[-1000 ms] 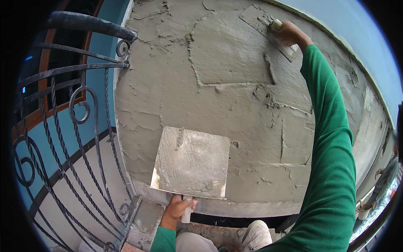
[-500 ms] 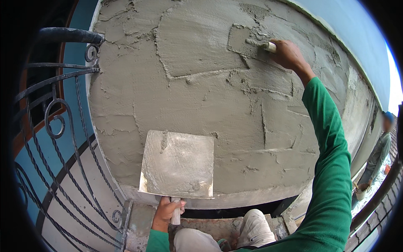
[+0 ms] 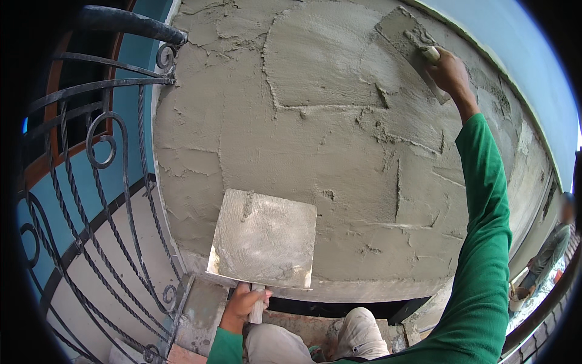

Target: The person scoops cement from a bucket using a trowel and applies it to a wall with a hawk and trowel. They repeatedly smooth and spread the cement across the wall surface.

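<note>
My right hand point(image 3: 450, 74) is closed round the pale handle of a plastering trowel point(image 3: 400, 31). The trowel's long, mortar-smeared blade lies tilted against the wet grey wall point(image 3: 291, 145), near its upper right edge. Low in front of me, my left hand point(image 3: 244, 301) grips the short wooden handle of a square plasterer's hawk point(image 3: 267, 236). A thin smear and a small ridge of mortar cling to the hawk's flat face. Fresh mortar with ridges and trowel lines coats the wall around both tools.
A dark wrought-iron railing point(image 3: 91, 182) with twisted bars stands on the left, by a blue wall. A dark gap point(image 3: 339, 306) runs below the plastered wall, above my knees. At far right another person point(image 3: 548, 255) stands near a bucket point(image 3: 518, 297) and roof tiles.
My right hand and the trowel have moved up and right across the wall, and the blade has turned to slope more steeply. The view has shifted slightly; the hawk remains held low.
</note>
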Demonstrator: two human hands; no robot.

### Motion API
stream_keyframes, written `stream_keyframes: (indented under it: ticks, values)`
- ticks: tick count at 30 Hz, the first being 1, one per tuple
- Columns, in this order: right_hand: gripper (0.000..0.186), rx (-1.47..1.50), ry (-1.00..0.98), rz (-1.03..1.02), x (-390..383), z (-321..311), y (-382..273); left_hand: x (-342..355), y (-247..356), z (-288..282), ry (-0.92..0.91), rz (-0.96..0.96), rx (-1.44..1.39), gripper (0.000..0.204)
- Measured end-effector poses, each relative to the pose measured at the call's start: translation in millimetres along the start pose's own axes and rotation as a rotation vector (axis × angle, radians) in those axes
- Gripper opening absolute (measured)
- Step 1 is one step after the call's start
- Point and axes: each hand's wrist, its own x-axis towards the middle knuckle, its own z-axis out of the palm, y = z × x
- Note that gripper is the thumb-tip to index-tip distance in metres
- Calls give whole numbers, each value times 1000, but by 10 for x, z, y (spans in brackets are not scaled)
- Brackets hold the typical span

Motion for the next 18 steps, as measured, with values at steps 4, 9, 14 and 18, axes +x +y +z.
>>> stream_keyframes:
  ticks: [4,9,14,18]
  values:
    - [29,72,-89,-563,-544,335,-1070,12,-18,82,-9,16,-26,55]
    - [24,-43,-146,-630,-495,580,-1937,-103,-99,162,-24,6,-27,48]
    - [29,26,-60,-422,156,486,-1839,-121,-201,96,-4,-23,-37,41]
    - [36,-2,-53,-217,521,425,-1671,-67,-245,53,-7,29,-42,42]
